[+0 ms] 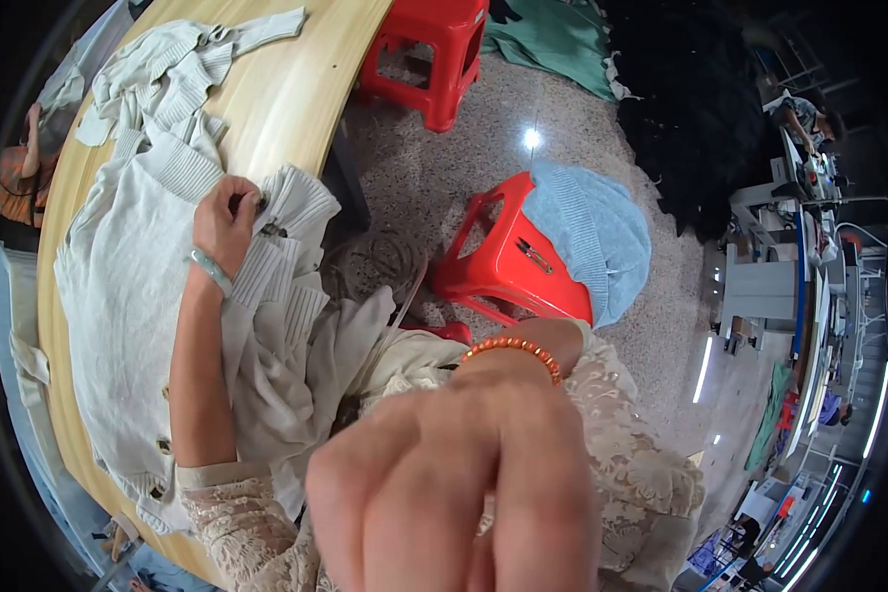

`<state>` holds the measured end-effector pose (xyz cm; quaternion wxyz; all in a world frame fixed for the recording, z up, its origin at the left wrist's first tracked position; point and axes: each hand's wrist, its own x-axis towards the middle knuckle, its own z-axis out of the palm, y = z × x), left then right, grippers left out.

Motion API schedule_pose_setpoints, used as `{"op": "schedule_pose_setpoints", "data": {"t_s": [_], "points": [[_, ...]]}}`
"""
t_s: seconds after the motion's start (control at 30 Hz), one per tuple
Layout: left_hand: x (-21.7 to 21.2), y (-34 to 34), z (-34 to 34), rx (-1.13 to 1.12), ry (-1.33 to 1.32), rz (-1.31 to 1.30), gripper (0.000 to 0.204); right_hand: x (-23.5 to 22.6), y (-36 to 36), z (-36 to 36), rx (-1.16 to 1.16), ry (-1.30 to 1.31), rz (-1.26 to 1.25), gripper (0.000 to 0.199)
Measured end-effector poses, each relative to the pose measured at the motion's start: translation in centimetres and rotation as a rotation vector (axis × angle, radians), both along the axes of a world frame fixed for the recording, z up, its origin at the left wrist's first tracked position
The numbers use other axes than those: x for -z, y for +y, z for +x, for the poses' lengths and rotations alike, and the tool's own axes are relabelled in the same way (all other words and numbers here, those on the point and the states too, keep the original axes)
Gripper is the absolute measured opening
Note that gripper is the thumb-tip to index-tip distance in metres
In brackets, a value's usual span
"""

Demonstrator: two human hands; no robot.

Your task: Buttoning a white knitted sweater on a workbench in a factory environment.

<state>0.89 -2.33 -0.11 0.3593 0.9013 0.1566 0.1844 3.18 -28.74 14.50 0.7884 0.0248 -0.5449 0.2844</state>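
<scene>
A cream knitted cardigan [128, 296] with dark buttons and ribbed bands is spread over the table and hangs toward my lap. My left hand [225, 222], with a pale bangle on the wrist, pinches the cardigan's ribbed edge beside a dark button. Close to the camera, my right hand [454, 474] is raised with its fingers curled in. An orange bead bracelet circles that wrist. Whatever those fingers hold, if anything, is hidden behind the knuckles.
Another cream knit [168, 69] lies farther up the wooden table [296, 89]. On a red stool [513, 261] rest small thread snips [534, 255] and a light blue knit [592, 237]. A second red stool [434, 49] stands beyond. Green cloth [553, 44] and a black pile [691, 109] lie farther off.
</scene>
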Motion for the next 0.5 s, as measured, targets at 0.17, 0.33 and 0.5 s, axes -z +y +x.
{"op": "schedule_pose_setpoints", "data": {"t_s": [0.17, 0.33, 0.5], "points": [[-0.5, -0.5, 0.3, -0.023, 0.020, -0.024, 0.005, -3.0, 1.0, 1.4, 0.042, -0.121, 0.051, 0.021], [0.2, -0.1, 0.2, 0.014, -0.022, 0.017, 0.003, -2.6, 1.4, 0.1, 0.139, -0.015, 0.083, 0.018], [-0.1, 0.0, -0.5, 0.005, -0.027, 0.013, 0.003, 0.4, 1.6, 0.4, 0.552, -0.362, 0.037, 0.021]]}}
